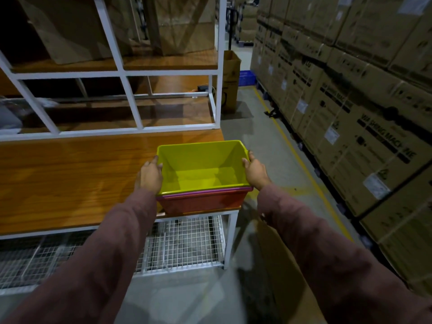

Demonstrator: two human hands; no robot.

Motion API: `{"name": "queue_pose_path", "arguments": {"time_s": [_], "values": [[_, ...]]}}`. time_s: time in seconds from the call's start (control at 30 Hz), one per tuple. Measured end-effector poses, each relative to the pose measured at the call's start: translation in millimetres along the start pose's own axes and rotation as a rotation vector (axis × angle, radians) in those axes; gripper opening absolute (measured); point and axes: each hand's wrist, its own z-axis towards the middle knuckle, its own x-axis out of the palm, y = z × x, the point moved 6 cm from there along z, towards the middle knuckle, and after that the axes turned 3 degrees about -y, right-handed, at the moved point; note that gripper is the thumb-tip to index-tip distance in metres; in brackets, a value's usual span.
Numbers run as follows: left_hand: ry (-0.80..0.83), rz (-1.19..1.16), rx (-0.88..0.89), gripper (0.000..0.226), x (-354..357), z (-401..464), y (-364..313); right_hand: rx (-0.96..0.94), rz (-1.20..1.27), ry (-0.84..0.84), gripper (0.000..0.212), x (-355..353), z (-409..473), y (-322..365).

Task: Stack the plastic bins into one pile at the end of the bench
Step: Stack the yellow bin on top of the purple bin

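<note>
A yellow-green plastic bin (201, 167) sits nested on top of a pile at the right end of the wooden bench (70, 174). Under it shows a thin purple rim (205, 192) and a red bin (203, 203) at the bottom. My left hand (150, 175) grips the yellow bin's left wall, thumb at the rim. My right hand (256, 170) grips its right wall. The bin is empty inside and sits level.
A white metal shelf frame (131, 99) stands on the bench behind the pile, with cardboard boxes on it. A wire mesh shelf (184, 242) lies under the bench. Stacked cartons (350, 101) line the right side past a yellow floor line. A blue crate (246, 77) sits far back.
</note>
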Motion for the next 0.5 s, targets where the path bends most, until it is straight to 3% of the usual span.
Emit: {"name": "queue_pose_path", "arguments": {"time_s": [0.5], "values": [[0.002,-0.019,-0.034,0.045,1.7,-1.1,-0.1,0.007,0.027,0.005,0.061,-2.0,-8.5,1.3]]}}
